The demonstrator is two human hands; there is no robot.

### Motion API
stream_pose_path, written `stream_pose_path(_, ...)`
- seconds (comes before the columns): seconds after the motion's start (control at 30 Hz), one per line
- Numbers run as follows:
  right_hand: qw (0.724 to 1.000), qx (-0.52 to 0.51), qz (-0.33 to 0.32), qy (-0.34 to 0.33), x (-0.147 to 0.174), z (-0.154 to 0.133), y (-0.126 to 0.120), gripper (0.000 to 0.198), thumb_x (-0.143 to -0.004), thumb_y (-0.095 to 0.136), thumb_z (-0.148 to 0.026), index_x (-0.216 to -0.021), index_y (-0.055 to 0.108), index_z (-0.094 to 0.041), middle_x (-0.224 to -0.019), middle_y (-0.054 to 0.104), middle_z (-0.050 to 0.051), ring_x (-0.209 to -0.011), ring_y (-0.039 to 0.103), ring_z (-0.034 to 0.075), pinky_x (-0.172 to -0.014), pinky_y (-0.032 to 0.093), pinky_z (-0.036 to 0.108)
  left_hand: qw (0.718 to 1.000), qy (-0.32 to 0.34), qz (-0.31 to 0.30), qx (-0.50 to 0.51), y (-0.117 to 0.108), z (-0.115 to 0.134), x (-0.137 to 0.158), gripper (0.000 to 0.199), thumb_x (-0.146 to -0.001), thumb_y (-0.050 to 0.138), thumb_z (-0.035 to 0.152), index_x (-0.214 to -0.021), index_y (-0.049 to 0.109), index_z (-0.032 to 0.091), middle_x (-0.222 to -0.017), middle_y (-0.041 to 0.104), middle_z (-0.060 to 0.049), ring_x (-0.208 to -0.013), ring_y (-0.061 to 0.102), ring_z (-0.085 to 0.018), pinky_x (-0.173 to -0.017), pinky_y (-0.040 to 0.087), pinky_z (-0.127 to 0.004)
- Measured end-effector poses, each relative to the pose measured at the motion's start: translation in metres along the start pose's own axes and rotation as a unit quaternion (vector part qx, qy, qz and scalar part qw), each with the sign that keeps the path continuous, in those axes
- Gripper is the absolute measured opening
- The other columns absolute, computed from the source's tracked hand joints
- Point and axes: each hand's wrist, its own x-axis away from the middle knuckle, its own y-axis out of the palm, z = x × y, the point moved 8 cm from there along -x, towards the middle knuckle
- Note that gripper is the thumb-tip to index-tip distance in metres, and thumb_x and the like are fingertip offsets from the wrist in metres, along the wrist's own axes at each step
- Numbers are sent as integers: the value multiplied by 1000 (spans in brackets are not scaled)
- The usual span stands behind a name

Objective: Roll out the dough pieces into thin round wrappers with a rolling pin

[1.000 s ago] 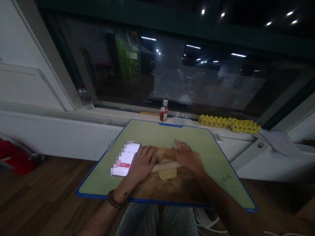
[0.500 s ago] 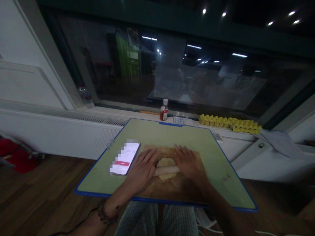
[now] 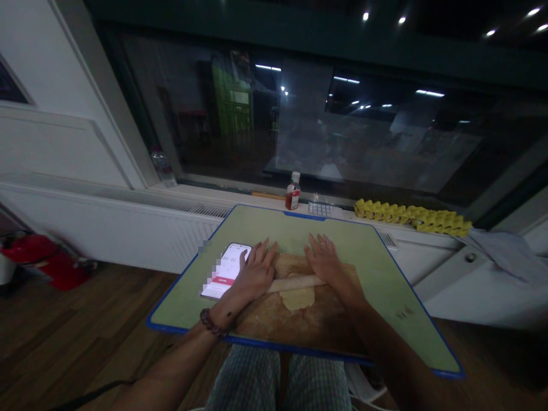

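A wooden rolling pin lies crosswise at the far edge of a thin, flat round of pale dough. Under both is a brown wooden board. My left hand rests its palm on the pin's left end, fingers spread forward over the board's far left corner, beside the phone. On the pin's right end lies the palm of my right hand, its fingers stretched out past the board's far edge. Neither hand wraps round the pin, and the hands cover both its ends.
The board sits on a green table with a blue rim. A lit phone lies left of the board. Along the windowsill stand a red-labelled bottle, yellow egg cartons and a clear bottle. My knees are under the table.
Both hands have moved forward with the rolling pin, away from me, from the middle of the dough to its far edge. More of the dough's near part shows. The view has shifted slightly.
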Motion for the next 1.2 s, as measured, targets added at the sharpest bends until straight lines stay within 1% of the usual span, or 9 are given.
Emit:
stream_pose_path(0.1,999,18,33,-6,16,-1,-9,51,-103,26,-31,-148,39,-10,-154,38,15,-146,26,30,-118,19,51,998,47,25,-18,-8,18,19,59,-90,37,13,-149,38,19,-156,37,-12,-142,31,-31,-112,22,-56)
stream_pose_path(0.2,997,31,54,-51,43,-8,-17,49,-102,27,-26,-147,41,-16,-154,41,10,-146,28,29,-118,19,53,996,73,50,-22,-17,35,40,60,-92,35,13,-151,35,21,-155,39,-9,-142,32,-30,-112,22,-55)
stream_pose_path(0.33,995,43,30,-80,63,-9,-16,47,-100,31,-23,-145,45,-19,-153,43,10,-144,32,30,-116,25,53,995,82,45,-23,-20,45,50,60,-94,34,16,-154,30,25,-157,36,-6,-144,29,-29,-112,26,-52)
stream_pose_path(0.53,998,49,-5,-40,20,-5,-5,50,-103,29,-31,-147,41,-12,-154,38,15,-146,26,33,-117,19,57,999,28,-30,-31,-9,26,21,53,-99,30,23,-152,34,22,-159,32,-9,-145,28,-30,-114,21,-58)
stream_pose_path(0.6,998,33,-12,-45,3,-6,0,48,-102,29,-31,-145,45,-15,-155,39,12,-147,23,30,-119,17,54,998,3,-59,-20,-6,19,11,54,-98,29,23,-152,33,20,-159,31,-11,-145,27,-30,-114,20,-59)
stream_pose_path(0.67,999,23,-2,-46,-6,-6,3,48,-102,29,-32,-145,45,-16,-155,39,11,-148,22,29,-119,17,52,997,-14,-73,-14,-5,16,7,55,-97,31,23,-152,32,18,-160,28,-13,-146,26,-32,-114,21,-59)
stream_pose_path(0.77,998,34,32,-33,-5,0,7,52,-102,28,-34,-148,39,-11,-154,39,15,-148,22,30,-118,18,53,997,-8,-71,-18,-4,19,11,55,-98,31,25,-153,31,17,-161,26,-14,-146,24,-32,-114,19,-59)
stream_pose_path(1.0,991,61,79,-84,34,-6,-7,46,-102,30,-28,-144,45,-16,-152,43,12,-145,29,33,-116,20,60,998,52,-32,3,-11,40,38,50,-103,29,34,-153,31,25,-159,32,-9,-147,23,-30,-114,21,-58)
stream_pose_path(1.2,987,90,47,-127,73,-19,-29,45,-98,32,-15,-138,52,-19,-152,44,11,-142,33,35,-112,28,61,995,102,19,-14,-24,59,52,50,-101,34,25,-151,34,22,-156,37,-10,-145,28,-30,-114,24,-56)
